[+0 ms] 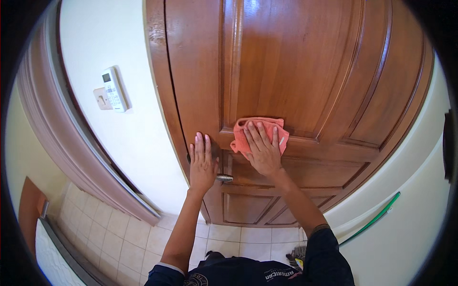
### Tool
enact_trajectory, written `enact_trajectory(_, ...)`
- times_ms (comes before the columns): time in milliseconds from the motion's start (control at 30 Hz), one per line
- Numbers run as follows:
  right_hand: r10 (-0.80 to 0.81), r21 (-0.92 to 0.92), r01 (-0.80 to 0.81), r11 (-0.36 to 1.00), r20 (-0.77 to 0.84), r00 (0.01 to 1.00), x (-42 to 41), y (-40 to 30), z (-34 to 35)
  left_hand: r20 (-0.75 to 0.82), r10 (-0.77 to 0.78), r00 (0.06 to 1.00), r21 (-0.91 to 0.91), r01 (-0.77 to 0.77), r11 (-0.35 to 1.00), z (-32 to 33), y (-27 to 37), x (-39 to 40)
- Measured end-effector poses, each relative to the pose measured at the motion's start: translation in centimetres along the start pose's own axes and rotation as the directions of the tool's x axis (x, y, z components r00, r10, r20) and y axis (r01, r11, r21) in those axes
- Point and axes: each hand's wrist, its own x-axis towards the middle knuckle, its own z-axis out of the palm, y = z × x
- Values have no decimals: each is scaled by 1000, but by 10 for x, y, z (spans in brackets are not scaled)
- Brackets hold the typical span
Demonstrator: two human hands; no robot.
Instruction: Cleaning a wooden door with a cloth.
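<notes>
A brown panelled wooden door (pixel 286 71) fills the middle of the view. My right hand (pixel 264 148) presses flat on a folded coral-pink cloth (pixel 241 137), its fingers spread over it, against the rail below the door's large upper panel. To the left, my left hand (pixel 203 164) lies with its fingers up near the door's left edge, over the area of the lock, and seems to hold nothing. The metal door handle (pixel 224 177) sticks out to the right beside that hand; its base is hidden behind it.
A white remote control (pixel 115 89) hangs on the left wall by a light switch (pixel 101 100). A pink curtain (pixel 71 143) hangs farther left. A green-edged stick (pixel 375 218) leans at the right wall. Mattress corner (pixel 53 254) at lower left; tiled floor (pixel 223 234) below.
</notes>
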Motion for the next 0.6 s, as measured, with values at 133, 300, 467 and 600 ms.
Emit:
enact_trajectory(133, -20, 13, 21, 1000, -17, 1000, 17, -6, -5, -4, 4, 1000, -6, -4, 1000, -1, -2, -1)
enact_trajectory(300, -9, -10, 9, 1000, -2, 1000, 15, -6, -12, -9, 2, 1000, -41, -2, 999, -3, 0, 0)
enact_trajectory(467, -74, -45, 74, 996, 1, 997, 22, -23, -1, -18, 27, 999, -179, -30, 983, -15, -5, -2)
enact_trajectory(600, -53, -108, 56, 993, 31, 998, 41, -42, 7, -58, 3, 998, -497, -31, 867, -27, -26, -7)
